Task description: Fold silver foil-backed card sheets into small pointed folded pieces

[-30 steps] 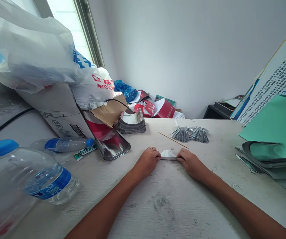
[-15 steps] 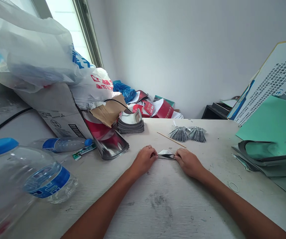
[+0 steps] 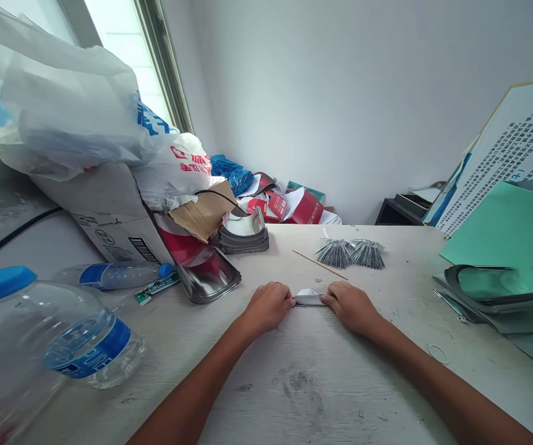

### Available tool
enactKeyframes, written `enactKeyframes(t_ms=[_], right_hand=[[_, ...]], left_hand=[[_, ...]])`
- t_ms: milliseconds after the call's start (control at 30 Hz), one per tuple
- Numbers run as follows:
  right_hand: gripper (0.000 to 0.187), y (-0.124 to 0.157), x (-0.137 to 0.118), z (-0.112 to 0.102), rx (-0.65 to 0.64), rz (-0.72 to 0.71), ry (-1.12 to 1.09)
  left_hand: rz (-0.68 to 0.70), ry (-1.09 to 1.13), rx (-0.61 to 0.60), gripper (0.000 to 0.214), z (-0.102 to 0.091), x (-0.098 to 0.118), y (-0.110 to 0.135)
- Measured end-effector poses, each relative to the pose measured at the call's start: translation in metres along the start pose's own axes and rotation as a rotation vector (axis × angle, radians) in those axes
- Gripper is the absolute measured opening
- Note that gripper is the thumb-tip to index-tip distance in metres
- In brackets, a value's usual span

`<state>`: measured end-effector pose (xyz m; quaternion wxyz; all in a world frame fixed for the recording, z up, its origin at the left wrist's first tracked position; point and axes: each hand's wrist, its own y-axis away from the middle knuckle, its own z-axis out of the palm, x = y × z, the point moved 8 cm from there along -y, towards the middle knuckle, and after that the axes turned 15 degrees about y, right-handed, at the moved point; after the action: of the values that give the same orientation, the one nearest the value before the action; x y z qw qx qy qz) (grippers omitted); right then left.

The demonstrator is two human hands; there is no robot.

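**Fingers (image 3: 285,301) of both hands pinching a folded foil piece (image 3: 308,299)**

Head view: left hand (image 3: 266,307) and right hand (image 3: 350,307) low on the worktop (image 3: 294,383), palms down, fingers closed on opposite ends of the folded foil piece. Silver fold with a small peak on top, its long axis running sideways across the view, straight between the two hands. Neither hand nearer, each touching one end. Firmness of the grip impossible to tell.

Just ahead, a thin wooden stick (image 3: 319,265) lying slantwise, and beyond it two fanned bundles of silver strips (image 3: 351,254) side by side. Further left, a curved foil tray (image 3: 208,278), with a stack of curved foil pieces (image 3: 243,238) behind it, and a carton (image 3: 118,216) under white plastic bags (image 3: 62,105). Near the left forearm (image 3: 192,383), a large water bottle (image 3: 57,340), then a smaller bottle (image 3: 118,276) and a green tube (image 3: 155,289) just beside it. Off to the right, a pile of dark curved sheets (image 3: 489,290) against a green card (image 3: 503,228), and a rubber band (image 3: 438,353) near the right forearm (image 3: 424,364).
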<state>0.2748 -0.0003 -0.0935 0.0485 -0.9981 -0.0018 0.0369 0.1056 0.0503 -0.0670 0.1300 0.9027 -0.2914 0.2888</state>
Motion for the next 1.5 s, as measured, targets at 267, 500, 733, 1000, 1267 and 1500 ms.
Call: enactKeyframes(t_ms=[267,500,733,1000,1267,1500], right_hand=[[0.027,0.004,-0.003,-0.001,-0.056,-0.001,-0.026],[0.024,0.006,-0.002,-0.002,-0.047,0.031,-0.044],[0.024,0.006,-0.003,-0.001,-0.054,0.031,-0.024],[0.023,0.007,0.000,-0.004,-0.069,0.109,0.026],[0.022,0.006,-0.003,-0.003,-0.069,0.132,0.062],[0.020,0.007,-0.002,-0.001,-0.053,0.149,0.044]], left_hand=[[-0.044,0.025,-0.044,0.018,0.002,0.005,0.012],[-0.043,0.093,0.020,0.016,0.002,0.004,0.018],[-0.083,0.077,0.067,0.024,0.002,-0.002,0.016],[-0.179,-0.092,0.037,0.029,0.004,-0.004,0.012],[-0.227,-0.165,0.048,0.025,0.007,0.004,0.014],[-0.226,-0.161,0.051,0.024,0.002,0.003,0.017]])
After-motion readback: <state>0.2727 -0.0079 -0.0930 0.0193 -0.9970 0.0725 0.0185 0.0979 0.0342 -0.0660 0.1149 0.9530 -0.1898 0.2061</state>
